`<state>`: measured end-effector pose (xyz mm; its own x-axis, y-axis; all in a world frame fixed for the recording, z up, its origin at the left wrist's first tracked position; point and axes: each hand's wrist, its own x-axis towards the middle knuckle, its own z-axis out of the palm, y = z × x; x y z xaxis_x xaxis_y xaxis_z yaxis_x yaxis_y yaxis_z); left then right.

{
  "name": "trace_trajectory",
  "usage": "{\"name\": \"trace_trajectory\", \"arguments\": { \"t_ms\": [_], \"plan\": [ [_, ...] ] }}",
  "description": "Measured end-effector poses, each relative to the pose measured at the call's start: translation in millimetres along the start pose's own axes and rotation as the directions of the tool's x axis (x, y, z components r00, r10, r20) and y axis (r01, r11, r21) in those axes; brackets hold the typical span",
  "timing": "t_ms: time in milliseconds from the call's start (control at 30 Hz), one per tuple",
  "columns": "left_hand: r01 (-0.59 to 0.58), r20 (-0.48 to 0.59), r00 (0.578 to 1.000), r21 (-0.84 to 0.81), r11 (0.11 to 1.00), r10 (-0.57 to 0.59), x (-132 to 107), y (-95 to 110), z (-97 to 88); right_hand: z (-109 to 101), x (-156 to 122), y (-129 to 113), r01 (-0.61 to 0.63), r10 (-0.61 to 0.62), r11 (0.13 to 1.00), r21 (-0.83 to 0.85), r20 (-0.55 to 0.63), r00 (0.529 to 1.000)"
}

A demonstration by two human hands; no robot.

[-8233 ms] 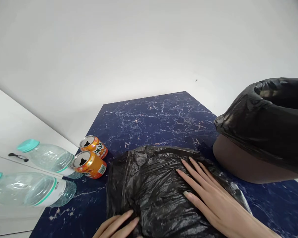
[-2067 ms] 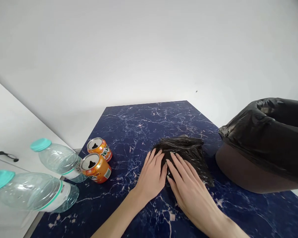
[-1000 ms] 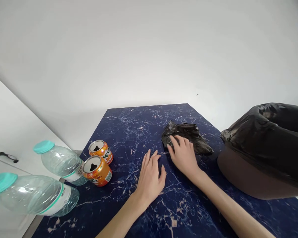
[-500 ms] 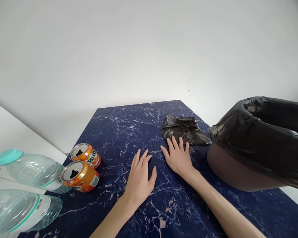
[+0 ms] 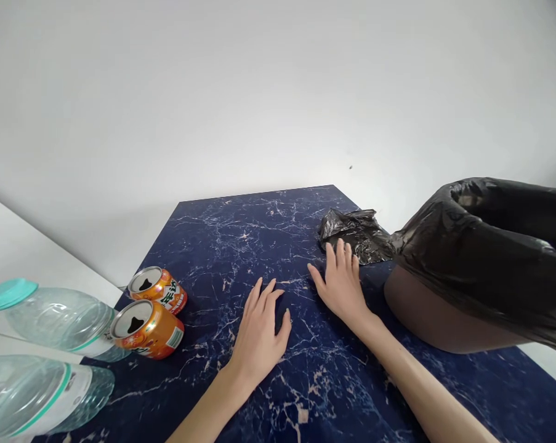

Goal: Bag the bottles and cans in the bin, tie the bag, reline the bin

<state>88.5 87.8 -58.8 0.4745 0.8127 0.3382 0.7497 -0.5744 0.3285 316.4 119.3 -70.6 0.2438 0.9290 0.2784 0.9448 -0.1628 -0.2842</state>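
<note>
Fingers outstretched, my left hand (image 5: 261, 341) rests palm down on the dark blue marbled tabletop (image 5: 222, 240) and holds nothing. My right hand (image 5: 341, 286) is also spread, its fingertips at the near edge of a crumpled black plastic bag end (image 5: 358, 234). Whether the fingertips press on the plastic or just meet it, I cannot tell. That loose end gathers into a knot-like bunch at the black bin liner (image 5: 444, 240), which is draped over the rim of a brown bin (image 5: 439, 314) on the right.
Two opened orange drink cans (image 5: 160, 286) stand upright at the left of the table. Beside them, two clear plastic bottles (image 5: 65, 317) are partly cut off by the frame; one has a turquoise cap (image 5: 10, 293). A white wall (image 5: 259, 92) rises behind the table.
My right hand has shifted right and slightly away from me. The loose plastic end has moved right, bunching closer to the bin. My left hand has hardly moved.
</note>
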Motion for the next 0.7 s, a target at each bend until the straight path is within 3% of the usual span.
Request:
{"name": "trace_trajectory", "arguments": {
  "t_ms": [133,267,700],
  "plan": [
    [-0.027,0.002,1.000,0.014,1.000,0.027,0.0,-0.7,2.0,5.9,-13.4,-20.3,0.235,-0.239,0.968,0.086,0.047,0.970],
    [-0.044,0.004,0.999,0.023,0.999,0.044,-0.4,-1.8,2.9,13.0,-24.2,-30.0,0.360,-0.372,0.923,0.136,0.081,0.925],
    [-0.048,0.021,0.999,0.033,0.998,0.048,-1.2,-0.5,0.8,13.4,-24.8,-26.7,0.366,-0.387,0.895,0.255,0.038,0.921]
  ]
}}
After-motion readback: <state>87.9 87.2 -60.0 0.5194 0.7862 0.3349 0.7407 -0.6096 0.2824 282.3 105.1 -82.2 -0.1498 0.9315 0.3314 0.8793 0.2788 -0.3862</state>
